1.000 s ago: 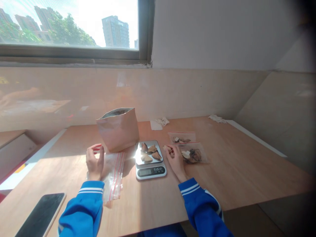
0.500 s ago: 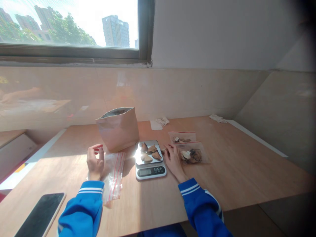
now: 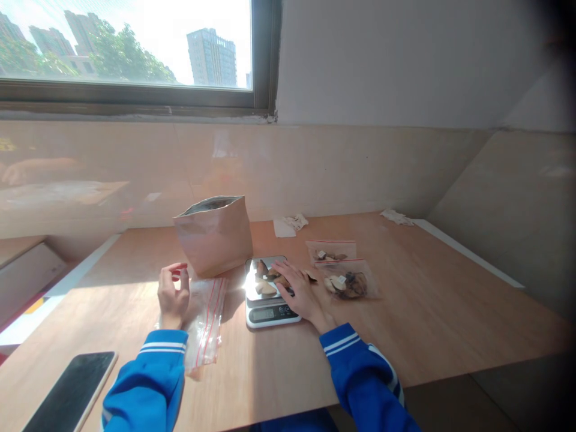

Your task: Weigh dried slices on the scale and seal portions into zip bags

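The right hand (image 3: 297, 291) reached with its fingers stretched out over the plate of a white digital kitchen scale with a silver top (image 3: 270, 324), covering the plate's right side and part of the brown and tan dried pieces (image 3: 265, 288) there. Whether its grip had closed on any of them could not be told, since the undersides of the fingers were hidden. A brown piece (image 3: 311, 278) showed partly just beyond the hand, right of the scale. The left hand (image 3: 173, 297) was raised with a slack, unfilled grip, thumb apart from the curled fingers, next to clear plastic zip bags with red seal lines (image 3: 207, 324), whose left part the wrist hid. Behind stood a pinkish-brown upright pouch (image 3: 213, 240), mouth agape, its contents too dark to make out. Right of the scale, two clear red-edged bags of dried pieces (image 3: 353, 287) lay on the wooden bench (image 3: 405, 336), the front one overlapping the rear. The black-screened phone (image 3: 69, 387) was cut off by the lower edge, as were both blue sleeves. The scale's digits were too faint to read, and its button markings too small.
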